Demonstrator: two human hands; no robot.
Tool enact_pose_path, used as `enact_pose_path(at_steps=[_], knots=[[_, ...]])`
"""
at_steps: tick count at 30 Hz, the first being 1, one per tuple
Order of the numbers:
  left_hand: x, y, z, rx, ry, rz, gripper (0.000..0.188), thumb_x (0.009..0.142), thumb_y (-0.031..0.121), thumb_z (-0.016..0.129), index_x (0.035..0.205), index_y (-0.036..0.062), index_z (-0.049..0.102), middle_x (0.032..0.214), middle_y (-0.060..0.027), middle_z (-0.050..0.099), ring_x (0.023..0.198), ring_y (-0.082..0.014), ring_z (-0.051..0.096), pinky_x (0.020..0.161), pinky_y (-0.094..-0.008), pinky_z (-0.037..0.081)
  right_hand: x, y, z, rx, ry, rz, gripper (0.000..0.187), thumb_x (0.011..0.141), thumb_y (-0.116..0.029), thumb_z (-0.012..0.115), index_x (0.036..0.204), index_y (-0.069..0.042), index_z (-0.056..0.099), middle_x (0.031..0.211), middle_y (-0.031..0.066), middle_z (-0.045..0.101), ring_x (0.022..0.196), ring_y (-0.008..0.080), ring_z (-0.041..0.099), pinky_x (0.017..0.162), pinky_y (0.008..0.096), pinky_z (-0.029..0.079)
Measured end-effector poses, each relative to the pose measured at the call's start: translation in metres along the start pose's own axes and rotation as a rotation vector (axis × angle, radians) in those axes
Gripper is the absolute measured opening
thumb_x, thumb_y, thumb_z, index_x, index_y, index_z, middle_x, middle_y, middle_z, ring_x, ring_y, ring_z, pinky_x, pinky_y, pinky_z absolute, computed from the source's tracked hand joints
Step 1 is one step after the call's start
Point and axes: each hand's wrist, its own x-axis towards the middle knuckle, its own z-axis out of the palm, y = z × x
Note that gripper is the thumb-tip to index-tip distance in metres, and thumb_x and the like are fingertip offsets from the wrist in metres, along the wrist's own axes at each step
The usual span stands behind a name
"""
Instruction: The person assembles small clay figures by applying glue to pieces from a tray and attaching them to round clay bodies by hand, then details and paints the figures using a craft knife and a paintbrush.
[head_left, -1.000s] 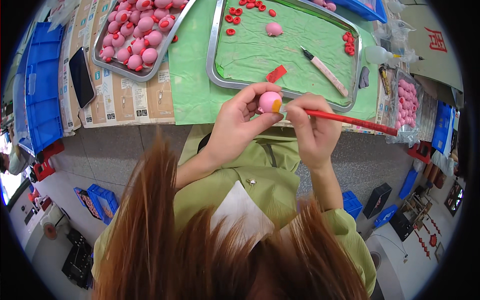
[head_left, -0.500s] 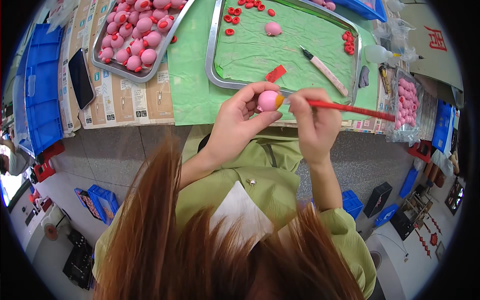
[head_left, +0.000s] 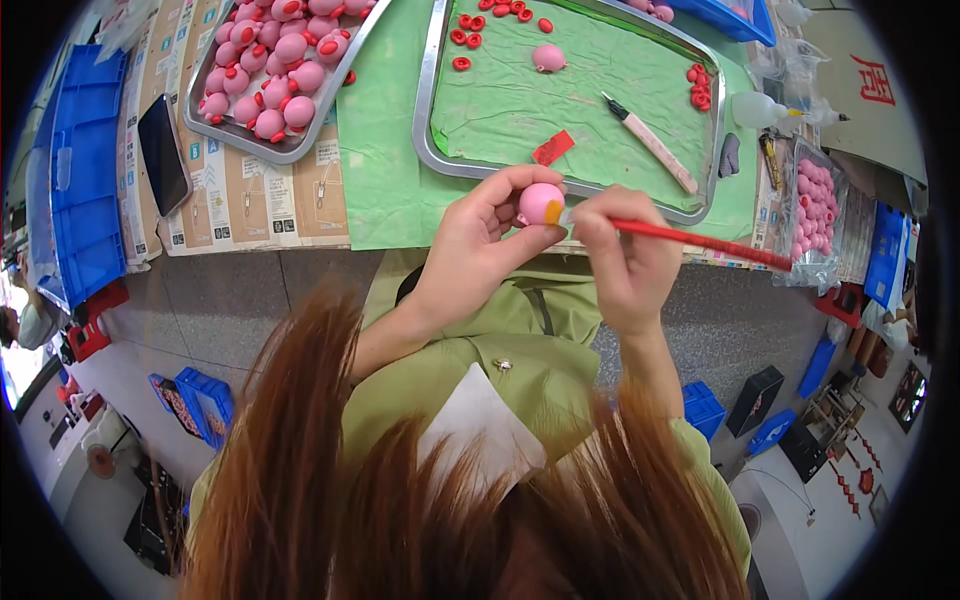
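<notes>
Between the fingertips and thumb of my left hand is a small pink ball-shaped piece with a little nub on its side. My right hand is closed round a red-handled paintbrush, and its yellowish-brown bristles rest against the ball's right side. Both hands are just in front of a metal tray lined with crinkled green sheet. Inside it are another pink ball, several red oval rings, a small red scrap and a pen-like craft knife with a pale pink handle.
At the left, a second metal tray is heaped with pink balls bearing red parts. A black phone lies beside it. On the right are a squeeze bottle, a grey lump and a clear bag of pink pieces. A blue crate stands far left.
The brush has swung slightly, its handle end dropping lower, while its bristles stay at the ball. The ball has turned or shifted a little in my left hand.
</notes>
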Motion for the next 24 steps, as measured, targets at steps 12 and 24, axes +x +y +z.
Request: enact_pose_path(at_steps=[12, 24], knots=[[-0.004, 0.005, 0.0, -0.07, -0.003, -0.05, 0.042, 0.077, -0.004, 0.058, 0.117, -0.0017, 0.044, 0.104, -0.0063, 0.051, 0.093, -0.0113, 0.052, 0.08, -0.023, 0.044, 0.01, 0.01, -0.007, -0.153, 0.2, 0.246, 0.005, 0.08, -0.004, 0.057, 0.079, 0.001, 0.057, 0.072, 0.0093, 0.058, 0.063, 0.0128, 0.053, 0.056, 0.024, 0.042], [-0.002, 0.006, -0.004, -0.231, -0.081, 0.042, 0.044, 0.077, -0.003, 0.057, 0.117, 0.0003, 0.039, 0.116, -0.012, 0.046, 0.097, -0.0191, 0.053, 0.085, -0.0288, 0.042, 0.028, 0.034, -0.035, -0.277, 0.155, 0.473, 0.022, 0.082, -0.015, 0.058, 0.07, 0.002, 0.052, 0.056, 0.0035, 0.049, 0.05, 0.009, 0.043, 0.048, 0.0259, 0.034]])
